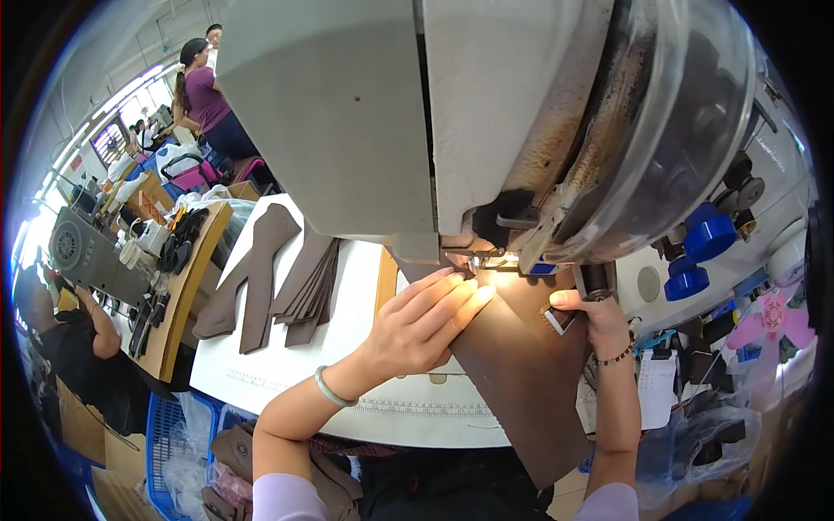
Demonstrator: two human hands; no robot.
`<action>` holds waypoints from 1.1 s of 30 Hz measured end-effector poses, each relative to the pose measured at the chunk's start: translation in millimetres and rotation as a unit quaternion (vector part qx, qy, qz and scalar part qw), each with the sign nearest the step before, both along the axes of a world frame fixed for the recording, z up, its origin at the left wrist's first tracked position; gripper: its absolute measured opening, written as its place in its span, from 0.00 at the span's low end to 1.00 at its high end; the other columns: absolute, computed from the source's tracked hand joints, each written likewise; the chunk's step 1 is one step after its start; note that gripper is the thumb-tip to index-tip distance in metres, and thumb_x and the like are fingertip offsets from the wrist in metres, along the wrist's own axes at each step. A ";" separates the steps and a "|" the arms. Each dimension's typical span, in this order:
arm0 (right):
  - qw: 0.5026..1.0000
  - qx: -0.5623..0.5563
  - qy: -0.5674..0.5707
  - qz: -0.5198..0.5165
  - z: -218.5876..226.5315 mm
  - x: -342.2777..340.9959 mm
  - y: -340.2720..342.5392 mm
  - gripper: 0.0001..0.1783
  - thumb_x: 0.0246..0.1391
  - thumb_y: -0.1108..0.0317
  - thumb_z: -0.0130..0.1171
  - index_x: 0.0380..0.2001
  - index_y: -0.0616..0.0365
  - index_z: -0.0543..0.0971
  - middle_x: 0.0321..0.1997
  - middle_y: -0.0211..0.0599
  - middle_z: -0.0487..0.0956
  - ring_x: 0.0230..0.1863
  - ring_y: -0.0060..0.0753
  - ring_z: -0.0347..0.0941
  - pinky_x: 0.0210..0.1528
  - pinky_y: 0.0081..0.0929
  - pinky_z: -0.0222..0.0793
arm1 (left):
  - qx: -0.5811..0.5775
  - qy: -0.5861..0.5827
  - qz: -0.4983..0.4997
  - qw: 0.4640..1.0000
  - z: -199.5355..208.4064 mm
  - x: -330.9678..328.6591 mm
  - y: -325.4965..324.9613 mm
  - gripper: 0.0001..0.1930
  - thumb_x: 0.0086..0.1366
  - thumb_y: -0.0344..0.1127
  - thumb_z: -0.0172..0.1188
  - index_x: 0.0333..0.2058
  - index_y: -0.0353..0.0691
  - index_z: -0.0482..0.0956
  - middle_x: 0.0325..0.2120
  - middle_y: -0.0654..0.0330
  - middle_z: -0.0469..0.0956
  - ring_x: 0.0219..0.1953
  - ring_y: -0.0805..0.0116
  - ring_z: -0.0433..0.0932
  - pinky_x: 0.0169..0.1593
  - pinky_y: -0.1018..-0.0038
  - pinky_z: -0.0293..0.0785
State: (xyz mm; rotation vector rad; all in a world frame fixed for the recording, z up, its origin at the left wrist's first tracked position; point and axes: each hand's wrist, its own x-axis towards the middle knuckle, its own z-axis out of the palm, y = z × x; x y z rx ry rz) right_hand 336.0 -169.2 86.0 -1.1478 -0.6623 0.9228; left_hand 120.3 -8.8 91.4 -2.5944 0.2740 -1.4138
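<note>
A large brown leather-like panel (521,373) lies under the lit needle area (476,262) of a sewing machine (347,122), its lower end hanging over the table's front edge. My left hand (426,321) rests on the panel just left of the needle, fingers stretched out and nearly together. At the panel's right side, my right hand (601,319) grips the edge, thumb on top and the other fingers mostly hidden. Beside that thumb is a small dark patch with a pale border (560,321); I cannot tell what it is.
Cut brown pieces (304,286) lie fanned on the white table (287,382) at left. A blue basket (161,451) with plastic bags stands below. Blue knobs (708,234) and a pink fan (771,314) are at right. One person (208,100) stands behind; another (95,347) works far left.
</note>
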 end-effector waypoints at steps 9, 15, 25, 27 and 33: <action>1.000 -0.009 0.026 0.010 3.4 -12.1 -3.7 0.23 0.35 0.77 0.69 0.39 0.61 0.76 0.33 0.33 0.79 0.30 0.24 0.77 0.37 0.22 0.75 | -0.016 -0.005 -0.003 1.000 1.7 -0.3 1.1 0.17 0.50 0.35 0.59 0.39 0.36 0.81 0.36 0.56 0.78 0.41 0.55 0.79 0.49 0.60 0.78; 0.997 0.058 -0.035 -0.042 -4.4 -29.5 -2.9 0.29 0.38 0.75 0.65 0.49 0.66 0.71 0.39 0.38 0.79 0.35 0.26 0.78 0.38 0.23 0.76 | -0.048 0.032 -0.016 0.998 9.1 -5.2 -4.2 0.23 0.44 0.33 0.57 0.42 0.34 0.78 0.39 0.57 0.76 0.47 0.57 0.75 0.58 0.61 0.72; 0.996 0.075 0.037 0.003 -3.7 -45.0 -7.1 0.13 0.46 0.75 0.64 0.38 0.63 0.77 0.34 0.33 0.80 0.34 0.21 0.77 0.40 0.19 0.73 | -0.008 0.012 -0.018 1.000 1.3 -4.8 2.8 0.20 0.50 0.39 0.58 0.40 0.35 0.81 0.37 0.55 0.77 0.40 0.57 0.78 0.47 0.62 0.76; 0.997 0.067 0.030 0.004 -6.9 -48.0 -8.9 0.11 0.47 0.74 0.64 0.36 0.62 0.78 0.34 0.33 0.80 0.34 0.20 0.76 0.39 0.19 0.73 | -0.008 0.006 -0.027 1.000 3.0 -5.8 4.2 0.20 0.50 0.39 0.58 0.40 0.35 0.81 0.37 0.55 0.77 0.40 0.57 0.78 0.47 0.62 0.77; 0.996 0.078 0.041 -0.013 -10.1 -58.0 -10.1 0.10 0.48 0.73 0.63 0.36 0.61 0.79 0.34 0.32 0.81 0.33 0.19 0.76 0.39 0.18 0.72 | 0.002 0.011 -0.016 1.000 6.5 -7.8 3.2 0.18 0.50 0.36 0.57 0.39 0.34 0.81 0.37 0.55 0.78 0.41 0.55 0.79 0.48 0.62 0.78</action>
